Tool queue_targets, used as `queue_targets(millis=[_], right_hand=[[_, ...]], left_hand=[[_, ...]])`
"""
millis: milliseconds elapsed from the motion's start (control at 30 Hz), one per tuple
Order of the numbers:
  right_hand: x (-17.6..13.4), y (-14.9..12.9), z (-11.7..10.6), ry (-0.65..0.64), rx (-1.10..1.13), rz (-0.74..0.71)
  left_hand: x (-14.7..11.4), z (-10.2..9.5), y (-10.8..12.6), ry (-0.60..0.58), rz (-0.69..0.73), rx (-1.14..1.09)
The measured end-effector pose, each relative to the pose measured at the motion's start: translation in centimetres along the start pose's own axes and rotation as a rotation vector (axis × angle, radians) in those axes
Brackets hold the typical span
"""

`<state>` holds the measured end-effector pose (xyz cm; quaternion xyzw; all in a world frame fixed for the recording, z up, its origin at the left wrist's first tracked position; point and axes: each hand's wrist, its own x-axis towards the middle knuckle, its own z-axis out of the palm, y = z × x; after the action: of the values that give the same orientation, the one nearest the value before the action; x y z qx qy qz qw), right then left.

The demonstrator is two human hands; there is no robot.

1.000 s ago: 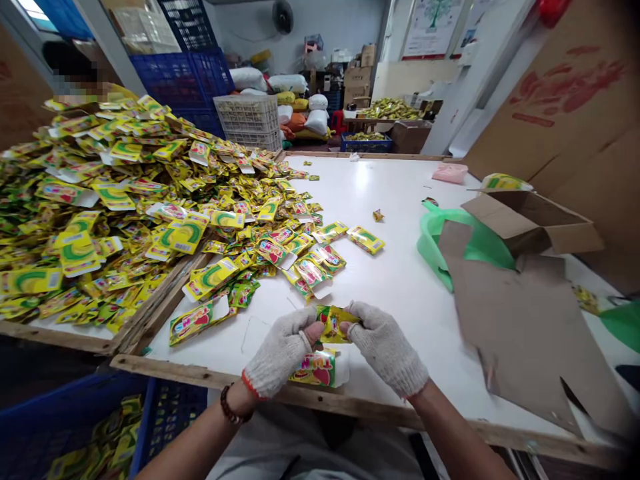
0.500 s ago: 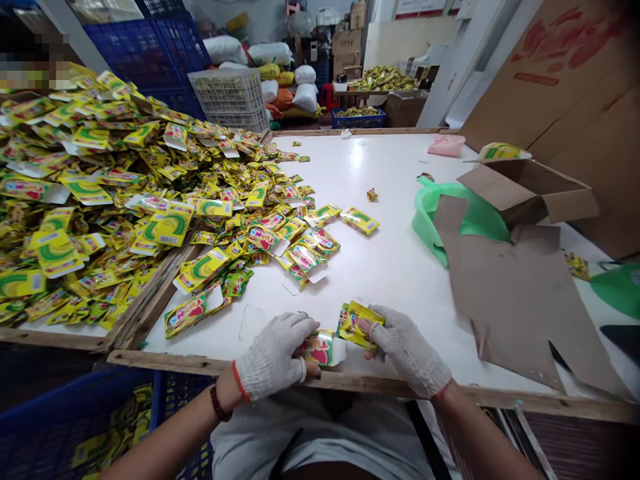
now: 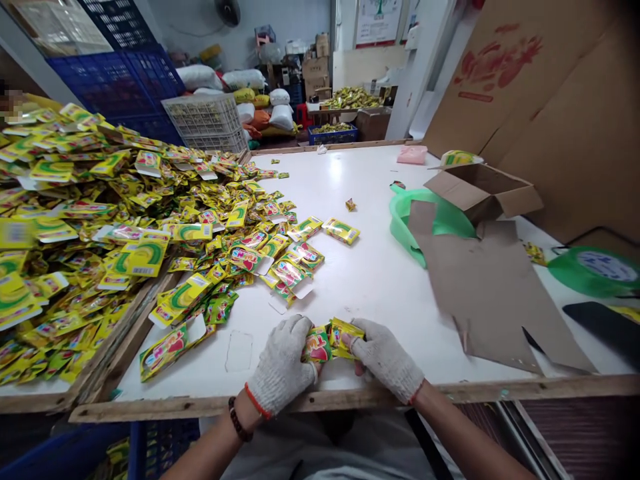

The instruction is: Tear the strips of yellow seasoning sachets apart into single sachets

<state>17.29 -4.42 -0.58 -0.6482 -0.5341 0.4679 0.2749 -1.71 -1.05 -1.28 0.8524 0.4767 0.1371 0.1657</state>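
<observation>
My left hand (image 3: 285, 363), in a white knit glove, is closed around a small printed carton (image 3: 317, 345) with green, red and yellow print. From the right, my gloved right hand (image 3: 383, 357) pinches several yellow candy packets (image 3: 345, 335). The packets meet the carton's right end; how far they reach inside is hidden. Both hands are just above the front edge of the white table. To the left of them lie a flat-lying carton (image 3: 173, 347) with a raised white flap and a green packet (image 3: 221, 308).
A large heap of cartons and packets (image 3: 80, 173) fills the left side, beyond a wooden divider (image 3: 117, 333). At right are a green basin (image 3: 400, 230), cardboard sheet (image 3: 480, 287), open cardboard box (image 3: 485, 190) and tape roll (image 3: 595, 270). A blue crate (image 3: 85, 447) stands below the front edge.
My right hand has brought the packets left and down against the carton's open end. The left hand has raised the carton's end slightly. The whole view has shifted.
</observation>
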Motion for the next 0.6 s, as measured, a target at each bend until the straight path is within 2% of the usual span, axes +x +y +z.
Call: queue_targets(millis=[200, 433, 533, 600], right_hand=[[0.4, -0.2, -0.8, -0.093, 0.023, 0.042], [0.7, 0.5, -0.4, -0.023, 0.110, -0.001], [1.0, 0.5, -0.7, -0.107, 0.020, -0.008], [1.4, 0.2, -0.9, -0.167, -0.128, -0.039]], left_hand=[[-0.3, 0.2, 0.2, -0.026, 0.022, -0.051], [-0.3, 0.5, 0.1, 0.013, -0.053, -0.034], [-0.2, 0.6, 0.0, -0.021, 0.024, -0.007], [-0.4, 0.7, -0.1, -0.044, 0.097, 0.018]])
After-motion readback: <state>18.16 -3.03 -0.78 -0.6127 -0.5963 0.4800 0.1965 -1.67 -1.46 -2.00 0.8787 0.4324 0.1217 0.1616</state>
